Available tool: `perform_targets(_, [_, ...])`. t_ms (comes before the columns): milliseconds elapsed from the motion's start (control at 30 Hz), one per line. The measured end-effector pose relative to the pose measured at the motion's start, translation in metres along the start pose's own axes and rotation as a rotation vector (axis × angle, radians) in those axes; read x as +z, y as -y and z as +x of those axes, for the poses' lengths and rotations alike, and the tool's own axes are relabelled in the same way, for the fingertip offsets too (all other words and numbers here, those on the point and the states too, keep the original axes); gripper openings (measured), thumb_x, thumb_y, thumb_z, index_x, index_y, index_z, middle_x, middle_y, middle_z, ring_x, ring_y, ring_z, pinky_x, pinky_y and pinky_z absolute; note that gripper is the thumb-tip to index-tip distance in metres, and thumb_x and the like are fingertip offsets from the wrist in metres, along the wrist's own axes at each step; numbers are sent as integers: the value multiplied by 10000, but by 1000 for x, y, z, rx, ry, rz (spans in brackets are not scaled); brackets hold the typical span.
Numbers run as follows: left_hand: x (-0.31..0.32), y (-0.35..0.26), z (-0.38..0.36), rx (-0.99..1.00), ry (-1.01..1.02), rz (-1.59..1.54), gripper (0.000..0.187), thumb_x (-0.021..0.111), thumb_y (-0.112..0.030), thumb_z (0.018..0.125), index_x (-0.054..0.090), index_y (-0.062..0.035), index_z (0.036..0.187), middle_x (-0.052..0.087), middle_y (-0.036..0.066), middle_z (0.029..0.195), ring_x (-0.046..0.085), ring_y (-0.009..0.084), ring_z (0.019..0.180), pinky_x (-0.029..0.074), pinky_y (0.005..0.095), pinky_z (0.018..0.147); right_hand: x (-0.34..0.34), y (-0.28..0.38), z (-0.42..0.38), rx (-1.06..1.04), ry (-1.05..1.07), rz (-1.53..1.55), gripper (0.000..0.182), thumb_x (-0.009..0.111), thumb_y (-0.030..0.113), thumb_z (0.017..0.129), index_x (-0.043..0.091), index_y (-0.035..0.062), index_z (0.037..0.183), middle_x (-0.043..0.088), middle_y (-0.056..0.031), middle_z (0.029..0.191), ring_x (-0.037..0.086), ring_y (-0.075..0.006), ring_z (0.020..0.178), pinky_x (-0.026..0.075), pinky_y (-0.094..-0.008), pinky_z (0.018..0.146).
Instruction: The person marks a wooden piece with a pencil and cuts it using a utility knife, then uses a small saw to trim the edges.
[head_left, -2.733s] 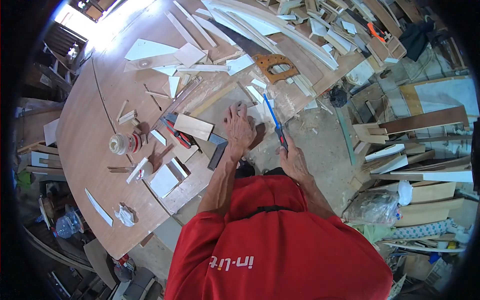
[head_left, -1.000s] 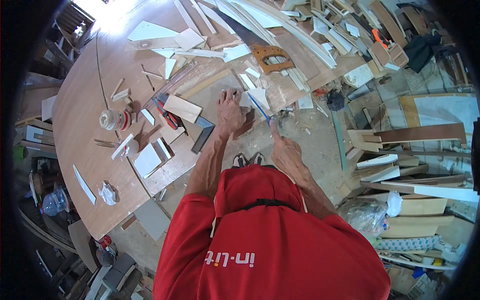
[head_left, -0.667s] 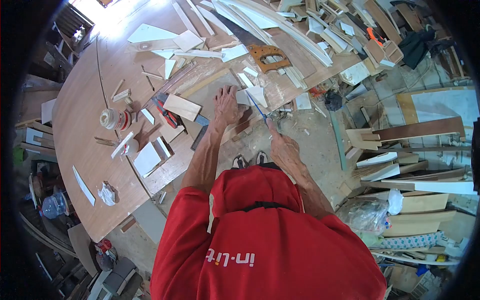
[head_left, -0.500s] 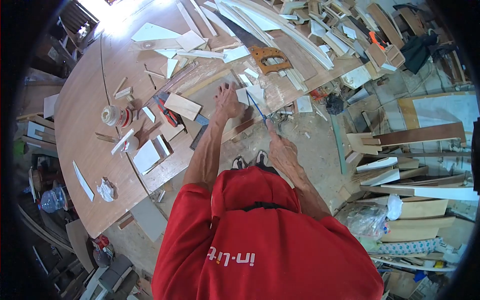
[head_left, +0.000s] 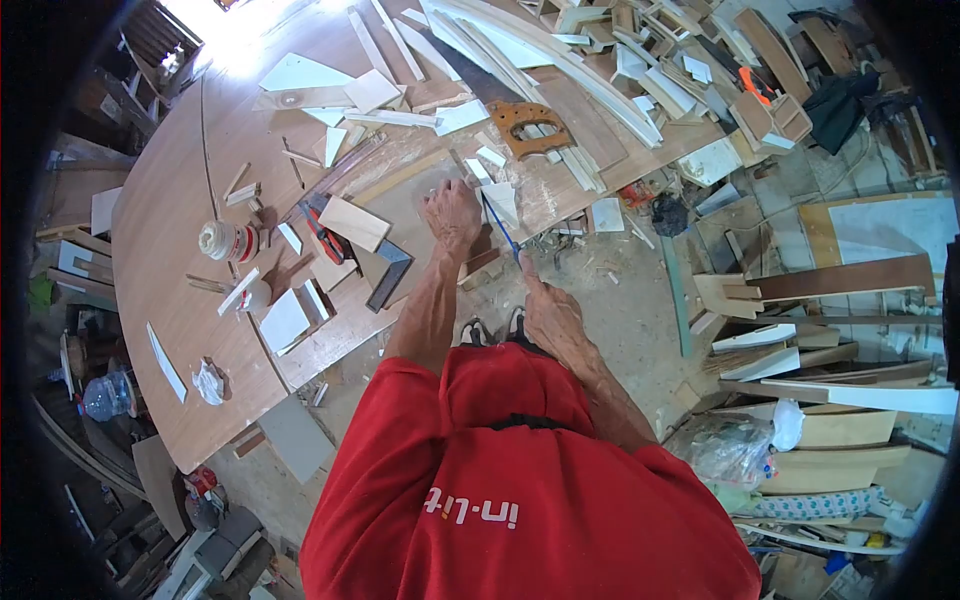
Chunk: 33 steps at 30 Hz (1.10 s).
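My left hand [head_left: 451, 213] presses down on a flat greyish board [head_left: 408, 196] near the table's front edge, its fingers bent; what lies under the palm is hidden. My right hand [head_left: 553, 318] is closed round the handle of a slim blue tool [head_left: 502, 223], seen edge-on, that looks like a hacksaw. Its index finger points along the tool. The tool's far end meets a white offcut [head_left: 501, 203] just right of my left hand. Left of that hand lie a wood block [head_left: 355, 222], a try square [head_left: 391, 275] and red-handled pliers [head_left: 328, 240].
A wooden-handled saw [head_left: 530, 130] lies among white strips and scraps on the wooden table [head_left: 165, 270]. A jar [head_left: 228, 241] stands at left. Boards [head_left: 840, 275] are stacked on the right, and offcuts are piled at the back right.
My right hand and the blue tool have shifted a little left in view. More of the try square shows beside my left forearm. My left hand stays on the board.
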<state>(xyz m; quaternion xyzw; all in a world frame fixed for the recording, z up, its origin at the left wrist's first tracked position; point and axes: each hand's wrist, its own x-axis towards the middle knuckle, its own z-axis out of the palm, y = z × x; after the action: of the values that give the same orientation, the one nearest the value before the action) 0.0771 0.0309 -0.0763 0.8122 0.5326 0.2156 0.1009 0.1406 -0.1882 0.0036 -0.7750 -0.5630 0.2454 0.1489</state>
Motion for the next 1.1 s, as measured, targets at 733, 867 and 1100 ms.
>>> perform_targets(733, [7, 8, -10, 113, -52, -72, 196, 540, -288, 884, 615, -112, 844, 608, 75, 863, 624, 300, 805, 438, 445, 731, -29, 23, 40, 24, 49, 102, 726, 528, 95, 796, 245, -24, 1453, 612, -332, 766, 614, -496, 752, 471, -526, 719])
perform_targets(867, [8, 5, -4, 137, -71, -49, 189, 540, -279, 896, 610, -113, 842, 602, 81, 852, 620, 290, 781, 444, 442, 699, -52, 27, 35, 83, 185, 67, 724, 535, 90, 789, 255, -25, 1447, 602, -355, 800, 608, -507, 804, 464, -529, 748])
perform_targets(1100, [7, 4, -4, 107, -86, -43, 201, 548, -291, 897, 609, -108, 840, 601, 80, 857, 619, 293, 781, 452, 441, 708, -39, 27, 42, 26, 76, 91, 710, 503, 63, 773, 272, -27, 1438, 604, -343, 789, 612, -493, 793, 466, -525, 754])
